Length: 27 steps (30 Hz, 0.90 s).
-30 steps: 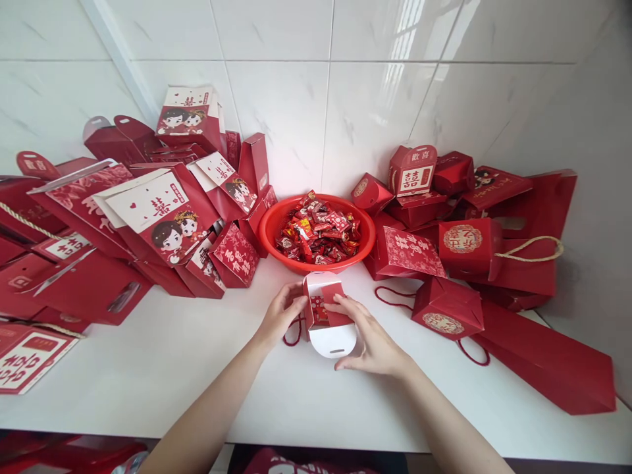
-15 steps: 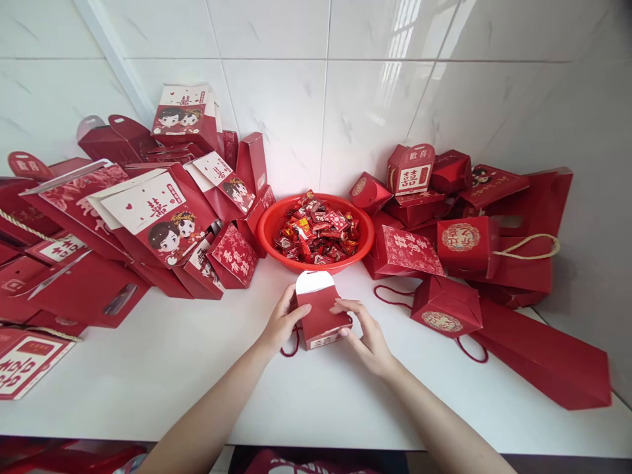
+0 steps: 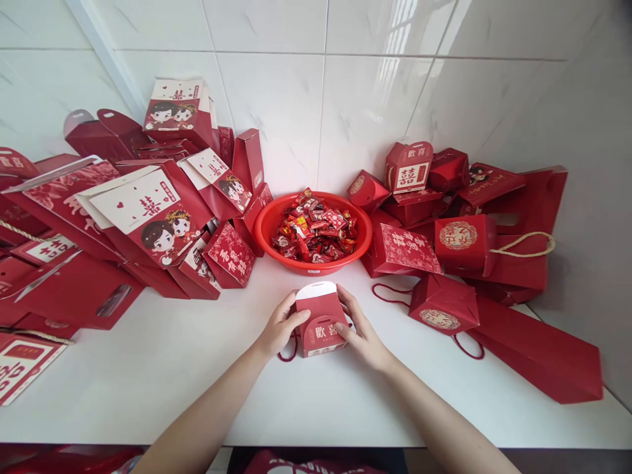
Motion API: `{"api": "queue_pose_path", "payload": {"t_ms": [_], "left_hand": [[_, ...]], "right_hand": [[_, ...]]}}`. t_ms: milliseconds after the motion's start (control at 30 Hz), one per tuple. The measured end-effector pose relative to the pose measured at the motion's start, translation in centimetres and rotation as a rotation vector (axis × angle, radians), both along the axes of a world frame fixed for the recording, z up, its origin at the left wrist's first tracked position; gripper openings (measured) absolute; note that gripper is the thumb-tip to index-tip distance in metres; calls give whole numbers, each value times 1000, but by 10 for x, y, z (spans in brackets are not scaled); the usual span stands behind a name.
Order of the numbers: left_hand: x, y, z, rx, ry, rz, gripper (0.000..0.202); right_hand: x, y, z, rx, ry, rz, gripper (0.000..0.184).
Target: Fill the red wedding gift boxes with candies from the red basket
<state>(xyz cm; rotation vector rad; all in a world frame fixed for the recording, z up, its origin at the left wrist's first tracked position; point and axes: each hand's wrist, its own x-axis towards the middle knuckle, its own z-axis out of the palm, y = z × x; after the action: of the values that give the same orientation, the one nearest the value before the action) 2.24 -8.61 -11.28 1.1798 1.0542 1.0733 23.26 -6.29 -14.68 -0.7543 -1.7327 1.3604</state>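
A small red candy box (image 3: 322, 307) stands on the table in front of me, between both hands. Its near flap, printed with pale characters, lies folded over the top, while the far flap stands up and shows its white inside. My left hand (image 3: 280, 328) grips the box's left side, thumb on top by the flap. From the right, my right hand (image 3: 363, 334) holds it, thumb on the printed flap and fingers along the far right side. A dark red cord (image 3: 290, 349) sticks out beside the box at the left.
Behind the box sits a red plastic basin (image 3: 314, 266) heaped with wrapped candies (image 3: 316, 227). Red gift boxes (image 3: 165, 217) pile up on the left, more boxes (image 3: 409, 249) on the right. A long red box (image 3: 543, 349) lies at the right edge. A tiled wall (image 3: 276, 85) closes the back.
The near flap has been folded down over the box top, so its printed characters show. My right hand has moved from the near right corner to grip the box's right side.
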Motion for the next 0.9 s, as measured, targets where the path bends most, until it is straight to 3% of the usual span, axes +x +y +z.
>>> {"api": "queue_pose_path", "payload": {"t_ms": [133, 300, 433, 533, 633, 800, 900], "left_hand": [[-5, -1, 4, 269, 194, -40, 32], [-10, -5, 14, 515, 532, -137, 43], [0, -19, 24, 659, 892, -162, 61], [17, -37, 28, 638, 1163, -161, 60], [36, -53, 28, 565, 1307, -122, 60], [41, -61, 29, 471, 1395, -60, 73], [29, -58, 32, 482, 1406, -117, 80]], "right_hand": [[1, 0, 4, 10, -16, 10, 60], [3, 1, 7, 109, -104, -15, 39], [-1, -2, 4, 84, -73, -53, 34], [-5, -7, 1, 73, -64, -79, 32], [-6, -13, 0, 85, -113, -58, 38], [-4, -23, 2, 146, -212, 234, 75], [-3, -27, 4, 160, -238, 292, 75]]}}
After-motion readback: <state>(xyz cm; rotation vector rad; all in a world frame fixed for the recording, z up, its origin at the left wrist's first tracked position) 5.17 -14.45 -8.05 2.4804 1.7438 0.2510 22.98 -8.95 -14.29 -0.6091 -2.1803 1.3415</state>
